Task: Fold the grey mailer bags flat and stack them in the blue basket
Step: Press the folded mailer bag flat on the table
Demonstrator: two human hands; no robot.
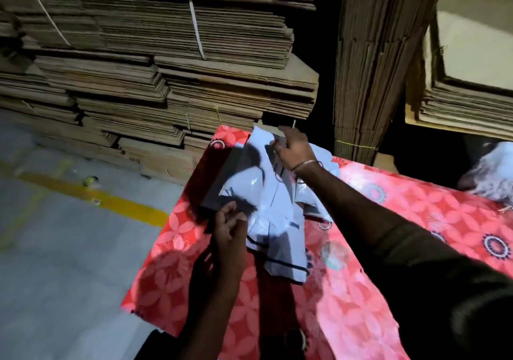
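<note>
Folding is in hand: left hand [230, 220] pinches the grey mailer bag [266, 201] at 7 o'clock, right hand [291, 148] grips its 1 o'clock edge on the red floral surface [374, 290] (basket unseen); next, crease flat.

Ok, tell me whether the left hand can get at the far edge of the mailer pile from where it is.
Probably not without reaching: the left hand grips the near edge of the mailer pile, and the right hand already occupies the far edge.
</note>
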